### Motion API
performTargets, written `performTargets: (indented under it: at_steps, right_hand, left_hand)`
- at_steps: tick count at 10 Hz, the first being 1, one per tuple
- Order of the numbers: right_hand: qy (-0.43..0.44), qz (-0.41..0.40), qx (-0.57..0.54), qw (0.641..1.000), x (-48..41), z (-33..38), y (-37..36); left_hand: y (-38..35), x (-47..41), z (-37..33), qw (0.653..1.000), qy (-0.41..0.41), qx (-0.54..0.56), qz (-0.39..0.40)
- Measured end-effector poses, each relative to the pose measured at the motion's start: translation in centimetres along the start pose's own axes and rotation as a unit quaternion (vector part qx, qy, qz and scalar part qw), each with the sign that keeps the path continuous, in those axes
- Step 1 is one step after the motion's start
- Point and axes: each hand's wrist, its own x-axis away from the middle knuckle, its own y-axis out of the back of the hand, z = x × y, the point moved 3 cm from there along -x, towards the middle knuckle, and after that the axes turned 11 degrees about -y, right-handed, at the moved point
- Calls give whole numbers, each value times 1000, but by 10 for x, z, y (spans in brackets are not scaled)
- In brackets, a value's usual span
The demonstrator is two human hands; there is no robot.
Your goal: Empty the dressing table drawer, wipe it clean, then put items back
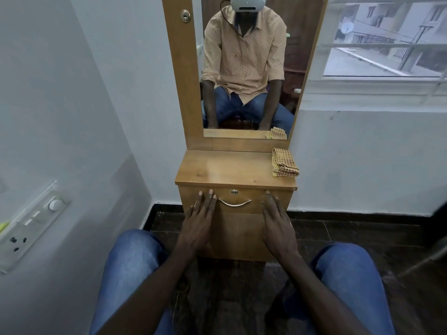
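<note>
The wooden dressing table [217,169] stands straight ahead with its drawer [256,197] closed. A curved metal handle [234,203] and a small round lock [234,192] sit on the drawer front. My left hand [198,221] lies flat in front of the drawer, fingers straight, just left of the handle. My right hand [278,223] is held flat to the right of the handle, fingers straight. Neither hand holds anything. A folded yellow checked cloth [284,163] lies on the tabletop's right rear corner. The drawer's contents are hidden.
A tall mirror [244,68] in a wooden frame rises behind the tabletop. A white wall with a switch panel [31,223] is close on the left. A window [387,37] is at the upper right. My knees in blue jeans flank the dark floor [350,228].
</note>
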Motion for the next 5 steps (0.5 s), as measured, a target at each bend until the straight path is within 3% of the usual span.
performTargets:
  at_steps: [3, 5]
  right_hand:
    - [1, -9, -14, 1000, 7, 6, 8]
    - [9, -74, -39, 996, 29, 8, 19]
  left_hand:
    - [6, 9, -13, 1000, 6, 14, -22]
    - [15, 35, -38, 996, 13, 14, -84]
